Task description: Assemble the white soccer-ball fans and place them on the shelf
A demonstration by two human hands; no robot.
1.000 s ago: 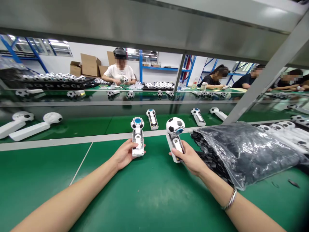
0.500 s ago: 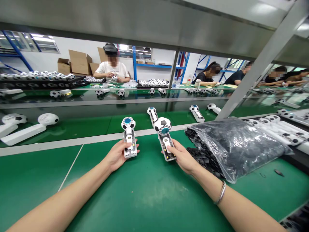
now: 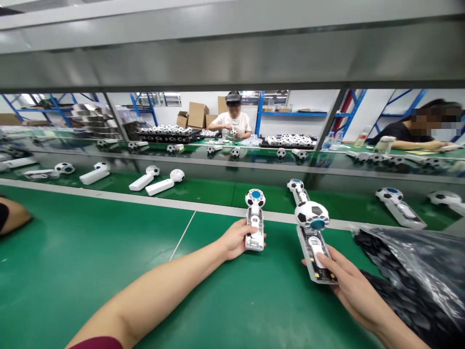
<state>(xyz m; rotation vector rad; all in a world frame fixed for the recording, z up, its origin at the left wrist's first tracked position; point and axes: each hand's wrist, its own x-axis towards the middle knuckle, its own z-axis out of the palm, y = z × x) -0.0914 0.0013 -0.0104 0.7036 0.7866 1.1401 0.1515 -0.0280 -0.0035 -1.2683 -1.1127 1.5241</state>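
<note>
My left hand (image 3: 236, 239) is closed round the handle of a soccer-ball-headed device (image 3: 255, 198), its thumb on the white front piece. The head has a blue disc, and the handle shows clear edges. In my right hand (image 3: 343, 276) is a second such device (image 3: 312, 215), tilted, nearer the camera, its circuit board and small yellow parts showing. Both are held above the green table (image 3: 218, 300), apart from each other. Just behind the right one, a similar device (image 3: 296, 185) lies on the green belt.
A plastic bag (image 3: 428, 261) with black pieces lies at the right. More ball-headed devices (image 3: 162, 185) rest along the belt (image 3: 207, 191). Someone's elbow (image 3: 16, 215) is at the left edge. Across the line a person (image 3: 232, 118) holds a ball piece; another person (image 3: 410, 131) leans at the right.
The view has turned left, so the scene sits further right. My right hand and its device now appear larger and farther from the left one. Both hands still hold their devices.
</note>
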